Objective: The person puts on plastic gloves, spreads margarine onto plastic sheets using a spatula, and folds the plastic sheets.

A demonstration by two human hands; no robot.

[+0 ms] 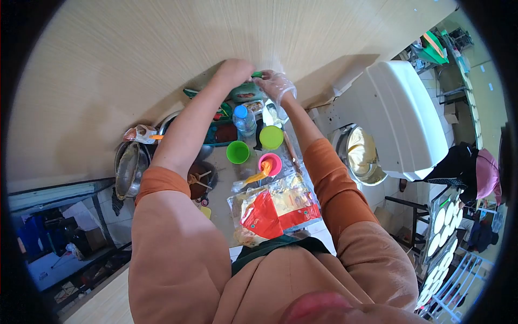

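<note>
At the far side of the table, against the wooden wall, both hands meet at a small green item point(257, 74). My left hand point(237, 72) is bare, its fingers curled closed at the item's left end. My right hand point(276, 85) wears a clear plastic glove and pinches the green item from the right. Just below them is a translucent greenish container or bag point(246, 93); its contents are unclear. Nearer me are a blue-capped bottle point(244, 121), a lime-green lid or cup point(271, 137), a green cup point(238, 152) and a pink cup point(270, 164) with an orange-yellow item in it.
A red and silver foil packet point(278, 211) lies at the near edge. On the right stands a white mixer point(402, 119) over a metal bowl point(360, 156) of pale batter. Metal pans point(133, 170) sit at the left. A person in dark clothes with pink fabric point(487, 175) is far right.
</note>
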